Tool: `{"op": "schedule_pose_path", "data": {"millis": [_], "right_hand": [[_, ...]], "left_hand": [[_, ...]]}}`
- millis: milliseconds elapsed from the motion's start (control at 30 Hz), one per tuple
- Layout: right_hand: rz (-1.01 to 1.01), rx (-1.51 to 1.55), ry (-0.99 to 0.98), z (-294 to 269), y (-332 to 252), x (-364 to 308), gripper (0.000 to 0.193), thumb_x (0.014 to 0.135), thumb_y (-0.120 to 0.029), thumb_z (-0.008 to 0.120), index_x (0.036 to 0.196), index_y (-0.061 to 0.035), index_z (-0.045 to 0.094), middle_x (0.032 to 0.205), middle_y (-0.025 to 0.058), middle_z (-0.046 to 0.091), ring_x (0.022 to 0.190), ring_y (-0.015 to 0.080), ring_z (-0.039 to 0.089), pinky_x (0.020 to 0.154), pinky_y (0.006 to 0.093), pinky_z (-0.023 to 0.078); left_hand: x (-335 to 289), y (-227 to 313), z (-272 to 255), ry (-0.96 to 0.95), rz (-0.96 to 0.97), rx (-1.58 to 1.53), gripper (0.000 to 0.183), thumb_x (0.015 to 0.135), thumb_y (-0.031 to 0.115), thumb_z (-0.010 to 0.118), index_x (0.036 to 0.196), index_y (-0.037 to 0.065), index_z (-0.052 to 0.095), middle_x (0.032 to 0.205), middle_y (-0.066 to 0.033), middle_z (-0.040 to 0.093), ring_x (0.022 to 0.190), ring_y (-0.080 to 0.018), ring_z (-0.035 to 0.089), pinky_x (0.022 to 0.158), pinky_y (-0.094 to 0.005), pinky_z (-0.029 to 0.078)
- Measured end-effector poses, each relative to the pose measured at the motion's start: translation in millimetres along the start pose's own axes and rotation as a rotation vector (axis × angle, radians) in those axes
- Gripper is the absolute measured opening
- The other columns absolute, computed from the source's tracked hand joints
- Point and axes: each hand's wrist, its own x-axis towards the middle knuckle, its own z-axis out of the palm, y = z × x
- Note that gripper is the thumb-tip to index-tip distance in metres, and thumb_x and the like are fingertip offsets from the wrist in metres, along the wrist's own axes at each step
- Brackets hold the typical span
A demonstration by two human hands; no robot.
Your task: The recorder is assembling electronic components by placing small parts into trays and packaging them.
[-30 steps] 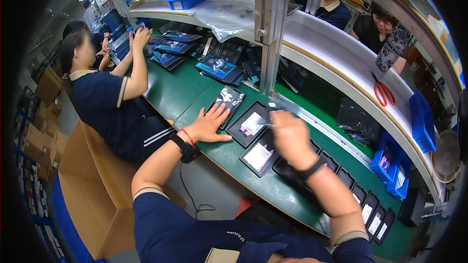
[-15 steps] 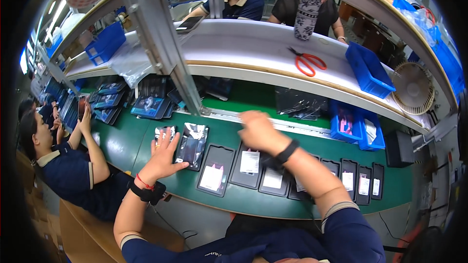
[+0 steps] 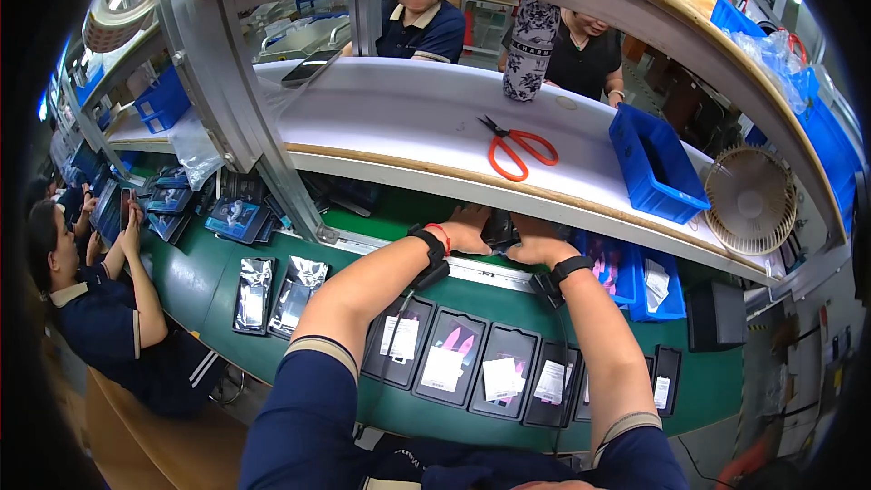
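Note:
Both my hands reach forward to the low shelf's front edge, with dark glossy plastic bags (image 3: 498, 227) between them. My left hand (image 3: 465, 229) lies at the left side of the bags, its visible fingers stretched forward. On their right side is my right hand (image 3: 540, 245), its thumb toward the bags and its other fingers mostly hidden beneath the shelf. Whether either hand grips a bag does not show. Below my forearms stands a row of shallow black trays (image 3: 425, 323) holding white paper slips (image 3: 442, 370) and pink pieces (image 3: 459, 341).
Two silvery-black pouches (image 3: 253, 295) lie left of the trays. Blue bins (image 3: 660, 295) stand at the right, beside a black box (image 3: 715, 316). The shelf (image 3: 381, 118) overhead carries red-handled scissors (image 3: 519, 151), a patterned bottle (image 3: 531, 50) and a fan (image 3: 751, 200). Co-workers sit left and opposite.
My left hand has left the pouches and moved right and forward to the bags. My right hand has moved right to their other side. The view has shifted.

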Motion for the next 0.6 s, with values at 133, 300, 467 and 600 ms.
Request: {"op": "schedule_pose_path", "data": {"millis": [133,300,467,600], "right_hand": [[-0.042,-0.008,0.012,1,15,-1,0.068,0.062,-0.022,0.069,0.121,0.0019,0.045,0.12,0.026,0.05,0.115,0.0405,0.045,0.098,0.0398,0.038],[-0.005,-0.139,-0.109,0,-15,21,0.078,0.06,-0.023,0.07,0.13,-0.0033,0.04,0.125,0.0257,0.046,0.12,0.0392,0.041,0.1,0.0415,0.035],[-0.01,-0.329,-0.093,23,-26,39,0.072,0.062,-0.022,0.062,0.131,-0.0141,0.045,0.135,0.0193,0.04,0.129,0.0347,0.033,0.106,0.0464,0.027],[-0.134,-0.458,-0.06,30,-30,38,0.046,0.07,-0.012,0.056,0.116,-0.0097,0.057,0.126,0.0157,0.05,0.122,0.0323,0.041,0.102,0.0427,0.033]], "left_hand": [[-18,-11,-3,0.164,0.291,-0.149,0.065,0.073,0.015,0.062,0.13,-0.002,0.038,0.122,-0.0262,0.048,0.107,-0.0389,0.051,0.092,-0.0384,0.043],[-93,-31,-39,0.137,0.261,-0.182,0.047,0.075,-0.005,0.047,0.12,0.003,0.053,0.113,-0.0201,0.058,0.102,-0.0356,0.057,0.088,-0.0387,0.046],[-248,-24,-64,0.367,0.157,0.078,0.032,0.076,0.006,0.063,0.108,0.006,0.062,0.112,-0.015,0.061,0.101,-0.029,0.06,0.083,-0.0363,0.051],[-331,-32,-8,0.493,0.189,0.29,0.034,0.07,0.003,0.061,0.103,0.009,0.064,0.1,-0.012,0.064,0.094,-0.0293,0.062,0.075,-0.0354,0.053]]}}
